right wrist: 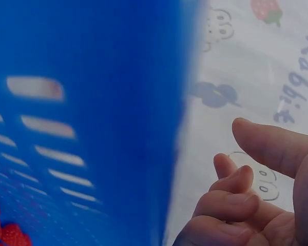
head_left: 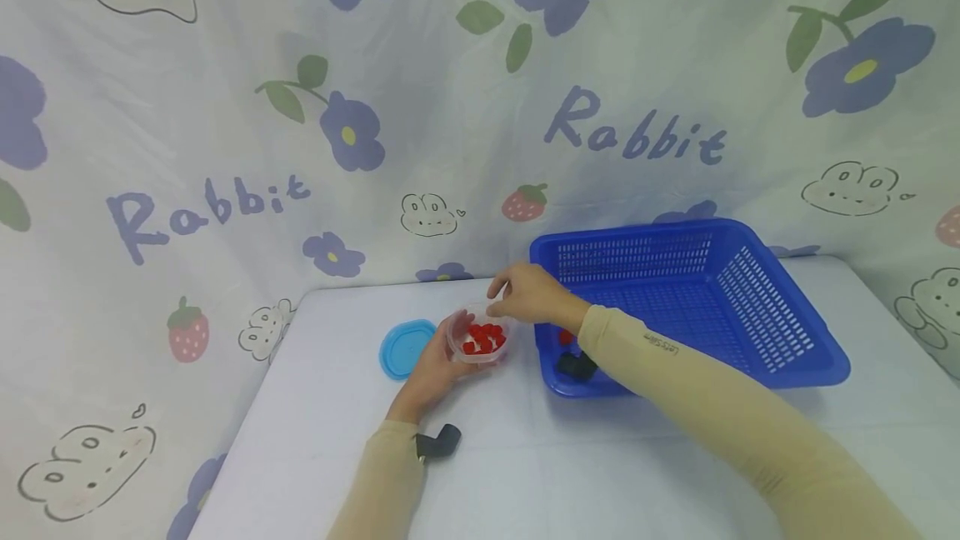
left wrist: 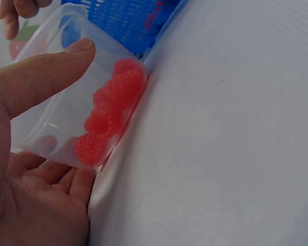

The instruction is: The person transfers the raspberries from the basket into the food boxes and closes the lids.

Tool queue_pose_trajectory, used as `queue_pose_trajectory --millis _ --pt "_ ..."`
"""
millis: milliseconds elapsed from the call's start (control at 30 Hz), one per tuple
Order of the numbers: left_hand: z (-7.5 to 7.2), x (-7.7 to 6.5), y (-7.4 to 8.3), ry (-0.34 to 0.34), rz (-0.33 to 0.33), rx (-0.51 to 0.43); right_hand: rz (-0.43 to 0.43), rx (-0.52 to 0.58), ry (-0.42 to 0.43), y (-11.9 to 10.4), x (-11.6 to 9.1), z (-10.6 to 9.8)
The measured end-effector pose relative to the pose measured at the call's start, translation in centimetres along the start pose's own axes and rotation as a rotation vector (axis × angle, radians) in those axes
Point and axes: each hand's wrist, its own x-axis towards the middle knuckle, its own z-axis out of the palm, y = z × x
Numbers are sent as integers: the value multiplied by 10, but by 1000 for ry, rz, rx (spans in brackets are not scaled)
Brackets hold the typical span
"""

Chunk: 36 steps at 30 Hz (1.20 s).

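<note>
My left hand (head_left: 435, 372) grips a clear plastic tub (left wrist: 56, 120) low over the white table, thumb along one side and fingers round the other. Several red raspberries (head_left: 485, 338) lie on the tub's bottom; the left wrist view shows them bunched behind its clear wall. Just above the tub's right rim is my right hand (head_left: 538, 297). Its thumb and loosely bent fingers stand apart with nothing between them, as the right wrist view shows.
A blue perforated basket (head_left: 798, 298) stands on the right of the table, under my right forearm. Inside its near left corner are more red raspberries (right wrist: 14, 236). The light-blue lid (head_left: 403, 350) lies flat left of the tub. A patterned curtain (head_left: 450, 107) hangs behind the table.
</note>
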Motion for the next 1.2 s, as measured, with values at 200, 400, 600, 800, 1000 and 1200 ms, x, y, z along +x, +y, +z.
queue_pose_trajectory --millis 200,400,600,800,1000,1200 --pt "1 1 -1 8 2 3 -17 60 44 4 -3 -11" --pt "1 2 -3 18 -6 12 -58 64 67 14 -7 -22" --pt "1 0 2 1 -36 4 -100 66 81 27 -9 -30" --pt "-2 -9 26 -33 -44 16 -78 75 90 39 -12 -38" --pt "-2 -13 35 -36 -44 23 -83 68 104 52 -13 -43" --pt "-2 -12 34 -39 -28 17 -80 29 120 64 -15 -46"
